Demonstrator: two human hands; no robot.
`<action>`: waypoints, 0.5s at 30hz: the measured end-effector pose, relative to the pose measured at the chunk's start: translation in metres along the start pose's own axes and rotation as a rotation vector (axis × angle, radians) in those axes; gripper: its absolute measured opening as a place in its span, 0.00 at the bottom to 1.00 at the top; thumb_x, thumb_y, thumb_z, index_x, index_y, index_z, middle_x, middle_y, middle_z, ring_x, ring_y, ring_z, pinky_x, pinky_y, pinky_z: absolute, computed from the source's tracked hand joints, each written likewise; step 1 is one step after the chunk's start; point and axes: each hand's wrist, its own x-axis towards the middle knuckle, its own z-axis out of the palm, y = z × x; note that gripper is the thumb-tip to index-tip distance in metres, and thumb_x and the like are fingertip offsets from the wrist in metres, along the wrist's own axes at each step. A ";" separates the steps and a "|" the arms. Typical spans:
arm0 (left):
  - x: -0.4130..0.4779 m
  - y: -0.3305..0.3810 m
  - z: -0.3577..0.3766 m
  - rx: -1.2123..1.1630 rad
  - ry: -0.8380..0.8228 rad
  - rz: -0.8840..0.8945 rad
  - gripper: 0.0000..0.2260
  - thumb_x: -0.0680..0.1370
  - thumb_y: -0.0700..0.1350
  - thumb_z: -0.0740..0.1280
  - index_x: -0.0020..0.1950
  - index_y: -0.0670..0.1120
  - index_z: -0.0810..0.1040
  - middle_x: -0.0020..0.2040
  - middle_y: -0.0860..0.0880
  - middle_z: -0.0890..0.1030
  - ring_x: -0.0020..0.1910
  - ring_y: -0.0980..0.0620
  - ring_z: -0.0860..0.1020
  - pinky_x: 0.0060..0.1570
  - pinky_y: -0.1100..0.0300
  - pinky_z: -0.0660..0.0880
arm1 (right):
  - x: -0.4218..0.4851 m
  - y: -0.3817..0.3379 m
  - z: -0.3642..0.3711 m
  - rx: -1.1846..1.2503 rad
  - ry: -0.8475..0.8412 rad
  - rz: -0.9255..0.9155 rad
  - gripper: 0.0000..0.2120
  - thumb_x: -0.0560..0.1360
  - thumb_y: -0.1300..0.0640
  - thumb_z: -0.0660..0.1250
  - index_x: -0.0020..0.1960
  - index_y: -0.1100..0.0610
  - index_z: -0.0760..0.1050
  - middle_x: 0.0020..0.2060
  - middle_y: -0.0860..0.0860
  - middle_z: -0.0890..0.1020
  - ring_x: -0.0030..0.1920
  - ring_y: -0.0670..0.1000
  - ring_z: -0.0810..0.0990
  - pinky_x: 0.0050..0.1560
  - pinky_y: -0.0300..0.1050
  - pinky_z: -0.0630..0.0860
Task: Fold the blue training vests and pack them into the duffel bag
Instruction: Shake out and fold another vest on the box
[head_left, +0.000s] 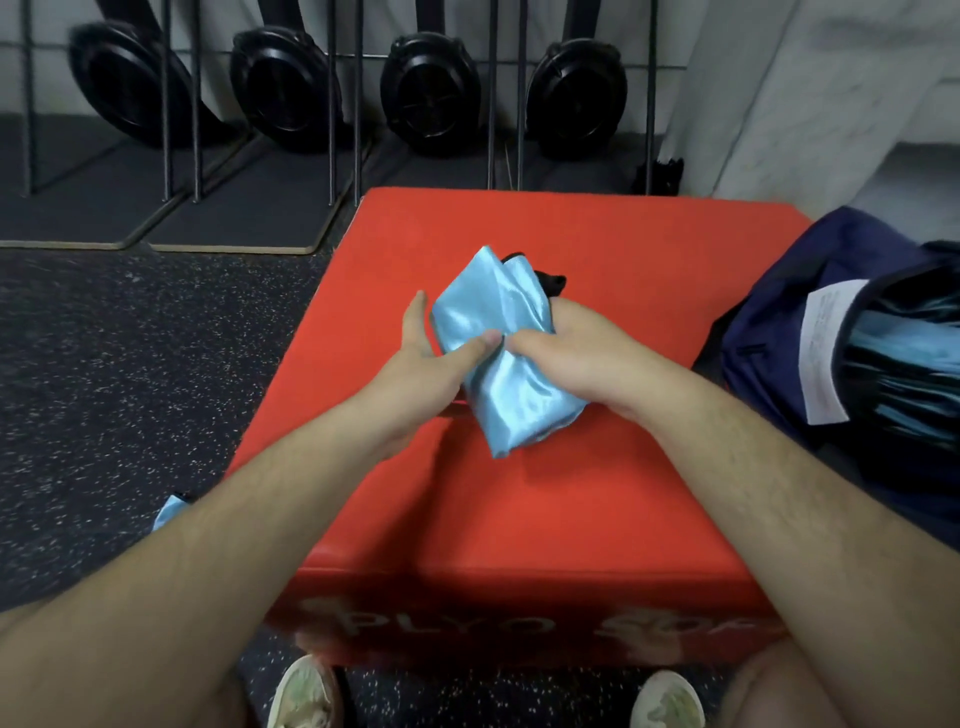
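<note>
Head view: folded shiny light-blue vest (501, 395), long axis near-to-far, over red plyo box (571, 519); left grip (415, 358) thumb-pinches it, right grip (566, 348) curls round it.

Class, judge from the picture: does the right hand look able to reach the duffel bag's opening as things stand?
Probably yes. The duffel bag lies open just right of the right hand, with only bare red box between, though that hand grips the vest.
</note>
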 end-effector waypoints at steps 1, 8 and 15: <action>0.000 0.006 0.003 -0.125 -0.029 0.018 0.42 0.77 0.52 0.72 0.80 0.61 0.44 0.64 0.55 0.79 0.49 0.59 0.84 0.42 0.63 0.79 | -0.002 -0.006 -0.002 0.107 0.046 0.013 0.10 0.74 0.53 0.66 0.52 0.56 0.78 0.46 0.55 0.85 0.47 0.56 0.85 0.45 0.52 0.79; -0.002 0.045 0.003 -0.369 0.066 0.201 0.25 0.74 0.35 0.74 0.63 0.55 0.68 0.50 0.43 0.83 0.42 0.46 0.83 0.42 0.52 0.81 | -0.024 -0.027 -0.027 0.308 0.206 -0.095 0.30 0.79 0.56 0.62 0.75 0.36 0.55 0.50 0.41 0.78 0.41 0.37 0.78 0.36 0.29 0.70; -0.011 0.059 0.005 -0.269 -0.244 0.123 0.08 0.76 0.38 0.71 0.54 0.48 0.82 0.47 0.45 0.84 0.44 0.45 0.83 0.44 0.53 0.81 | -0.048 -0.005 -0.028 0.436 0.023 -0.176 0.17 0.79 0.61 0.67 0.61 0.42 0.79 0.59 0.47 0.83 0.60 0.47 0.81 0.62 0.47 0.76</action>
